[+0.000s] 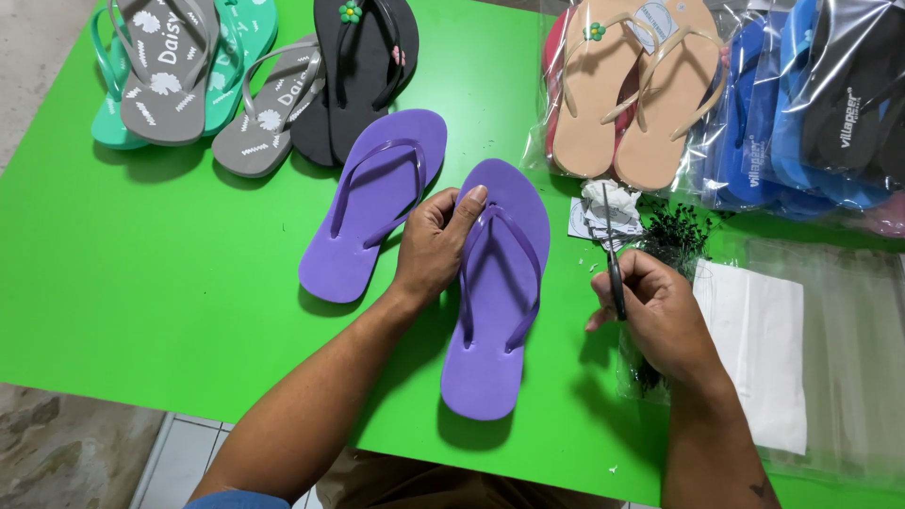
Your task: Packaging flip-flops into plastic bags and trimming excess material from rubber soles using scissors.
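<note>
Green table (pixel 141 283); L hand (pixel 436 247) pinching purple flip-flop (pixel 498 292) strap; R hand (pixel 660 316), just beside it, gripping scissors (pixel 613 254).

One head-worn camera looks steeply down, close over the green table (pixel 141 283) (near edge and floor tiles visible).
</note>
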